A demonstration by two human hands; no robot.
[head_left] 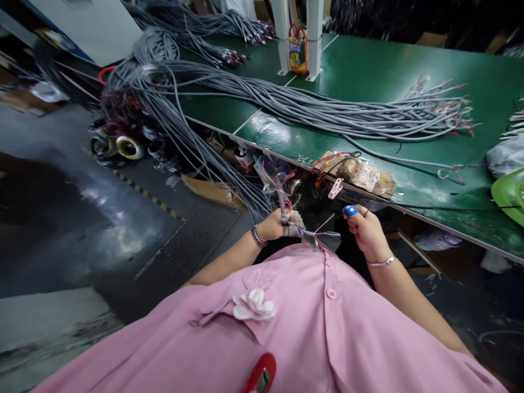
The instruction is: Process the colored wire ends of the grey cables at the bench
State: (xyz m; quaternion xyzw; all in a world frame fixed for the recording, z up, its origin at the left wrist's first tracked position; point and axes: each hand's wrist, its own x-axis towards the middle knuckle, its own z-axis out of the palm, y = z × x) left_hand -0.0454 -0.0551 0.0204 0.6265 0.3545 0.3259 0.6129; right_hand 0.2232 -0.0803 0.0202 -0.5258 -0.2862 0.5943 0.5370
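My left hand [273, 226] is closed around a grey multi-core cable [311, 233] just in front of the pink shirt. From its stripped end, thin coloured wires [329, 234] fan out to the right, with a pale strand angling upward. More loose coloured wires [286, 203] stick up above that hand. To the right, apart from the cable, my right hand [366, 232] has its fingers curled together. Something blue [351, 210] covers or sits at the tip of its thumb; whether the fingers pinch anything is too small to tell.
A long bundle of grey cables [286, 103] lies across the green table [368, 65] and hangs over its front edge. At that edge are a taped block [360, 174] and a pink clip [335, 188]. A green basin [507, 199] stands far right; wire spools [130, 147] lie left.
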